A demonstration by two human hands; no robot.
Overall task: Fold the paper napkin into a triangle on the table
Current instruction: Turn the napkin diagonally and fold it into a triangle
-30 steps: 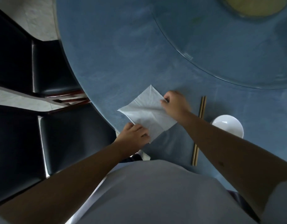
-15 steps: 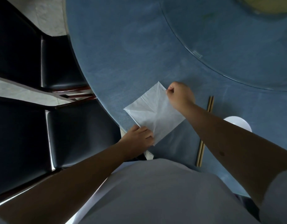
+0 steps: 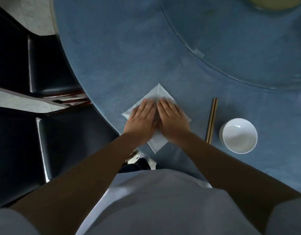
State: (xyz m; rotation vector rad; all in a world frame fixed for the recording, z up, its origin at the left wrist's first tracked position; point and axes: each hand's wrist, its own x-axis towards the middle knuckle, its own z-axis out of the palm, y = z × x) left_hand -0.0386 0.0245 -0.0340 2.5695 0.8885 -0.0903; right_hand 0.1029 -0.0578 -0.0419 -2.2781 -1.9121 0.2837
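A white paper napkin lies unfolded as a diamond on the blue table, near its front edge. My left hand and my right hand rest flat on its middle, side by side, palms down and fingers stretched toward the far corner. They cover most of the sheet. Only the far corner, the two side tips and the near corner show. Neither hand grips anything.
A pair of wooden chopsticks lies to the right of the napkin, and a white bowl stands beyond them. A glass turntable fills the far right. Black chairs stand at the left, off the table's edge.
Both hands let go of the napkin's corners and came to lie flat on its middle. The napkin now lies smooth on the table.
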